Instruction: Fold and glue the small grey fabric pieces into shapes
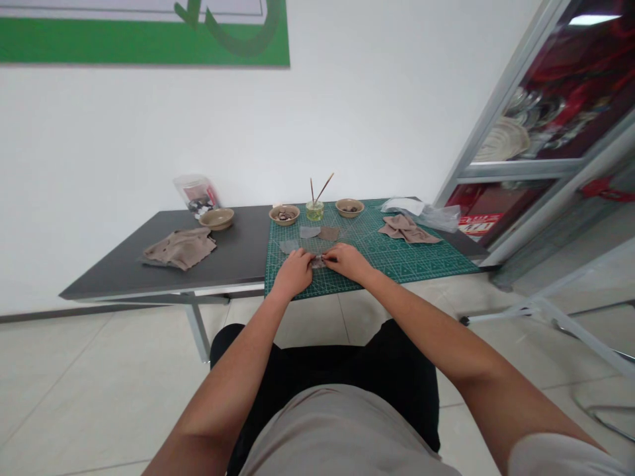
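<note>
My left hand [296, 270] rests on the green cutting mat [397, 264], its bent fingers and thumb closed at the left edge of a small speckled, whitish-brown piece [318, 262]. At that piece's right side, my right hand [349, 260] has thumb and fingers pinched together; whatever is between them is too small to make out. Just beyond my hands lie a grey flat piece [310, 232] and a brown flat piece [329, 233]. Another pale grey piece [288, 246] is by my left fingers.
Behind are a bowl of dark bits [284, 215], a glass jar [314, 211] holding two thin brushes and a second bowl [350, 208]. Crumpled brown cloths [181, 248] lie left and right. An empty-looking bowl [217, 219], a plastic tub [196, 194] and plastic bag [436, 215] stand around.
</note>
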`<state>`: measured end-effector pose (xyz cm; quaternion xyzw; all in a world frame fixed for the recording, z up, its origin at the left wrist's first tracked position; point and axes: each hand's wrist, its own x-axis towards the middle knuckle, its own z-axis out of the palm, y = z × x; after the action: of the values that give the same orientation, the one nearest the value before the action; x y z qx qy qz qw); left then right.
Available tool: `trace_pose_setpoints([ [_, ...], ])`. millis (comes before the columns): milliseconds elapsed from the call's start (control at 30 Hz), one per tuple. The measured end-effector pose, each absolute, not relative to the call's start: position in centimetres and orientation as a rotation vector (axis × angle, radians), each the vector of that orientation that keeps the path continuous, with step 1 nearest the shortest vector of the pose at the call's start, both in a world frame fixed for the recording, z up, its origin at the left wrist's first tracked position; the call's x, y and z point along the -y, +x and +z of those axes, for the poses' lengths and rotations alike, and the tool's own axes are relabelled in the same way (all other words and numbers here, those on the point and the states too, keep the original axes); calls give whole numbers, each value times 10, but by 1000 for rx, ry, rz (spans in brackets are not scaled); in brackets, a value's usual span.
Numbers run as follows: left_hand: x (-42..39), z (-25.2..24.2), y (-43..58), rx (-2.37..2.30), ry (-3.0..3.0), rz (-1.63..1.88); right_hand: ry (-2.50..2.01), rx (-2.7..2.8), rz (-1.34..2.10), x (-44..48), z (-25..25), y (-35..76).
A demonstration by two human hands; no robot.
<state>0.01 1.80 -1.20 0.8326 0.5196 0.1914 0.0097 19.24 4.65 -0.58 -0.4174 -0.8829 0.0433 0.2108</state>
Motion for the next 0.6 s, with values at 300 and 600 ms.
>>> trace_pose_setpoints([
  [300, -19, -14, 1, -1625, 2597, 641, -1063, 2486, 118, -38, -10, 173],
  [600, -19, -17, 1, -1624, 2528, 724, -1222, 2434, 65, -41, -6, 189],
])
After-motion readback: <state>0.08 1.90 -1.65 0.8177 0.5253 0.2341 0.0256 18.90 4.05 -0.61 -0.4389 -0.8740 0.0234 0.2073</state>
